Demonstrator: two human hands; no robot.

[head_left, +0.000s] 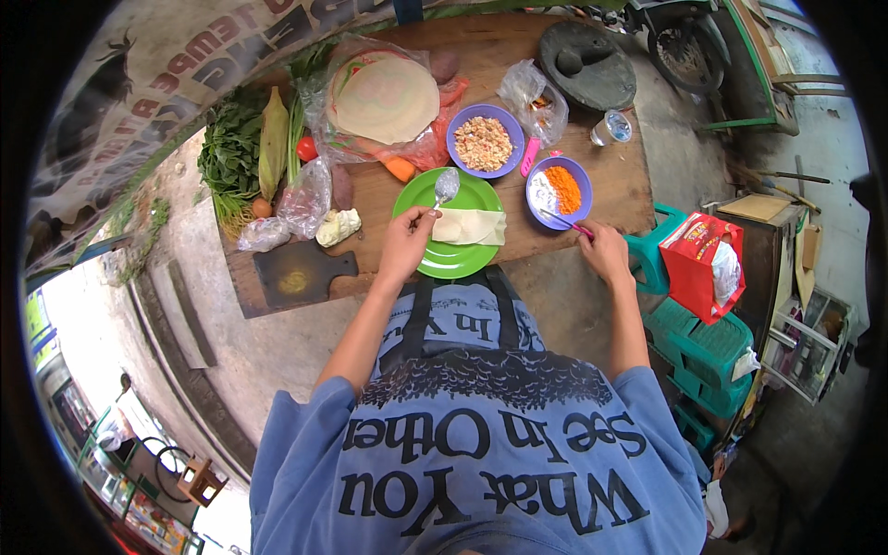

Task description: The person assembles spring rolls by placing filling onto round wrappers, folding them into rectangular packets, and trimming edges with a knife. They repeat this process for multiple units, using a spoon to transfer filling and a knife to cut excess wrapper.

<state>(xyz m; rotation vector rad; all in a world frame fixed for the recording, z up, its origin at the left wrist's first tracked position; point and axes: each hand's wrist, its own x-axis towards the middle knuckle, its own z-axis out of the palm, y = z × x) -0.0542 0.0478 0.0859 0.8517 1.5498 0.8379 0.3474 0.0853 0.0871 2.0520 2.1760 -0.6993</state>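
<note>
My left hand [407,239] is closed on the handle of a metal spoon [446,189], whose bowl has some whitish residue on it. The spoon is over a green plate [450,265]. On that plate lies a folded, pale, flat wrapper [467,227]. My right hand [605,252] grips a slim pink-handled utensil [581,228]. Its metal end reaches into a purple bowl [586,175] of diced orange carrot [562,189] and a white powdery or creamy heap [543,193]. I cannot tell whether that end is a blade or a spoon.
Behind the plate are a stack of round wrappers [387,100] and a purple bowl of crumbly filling [482,146]. Vegetables [236,148] and a dark cutting board [301,274] are left; a stone mortar [592,65], glass [611,129] and red bag [703,264] are right.
</note>
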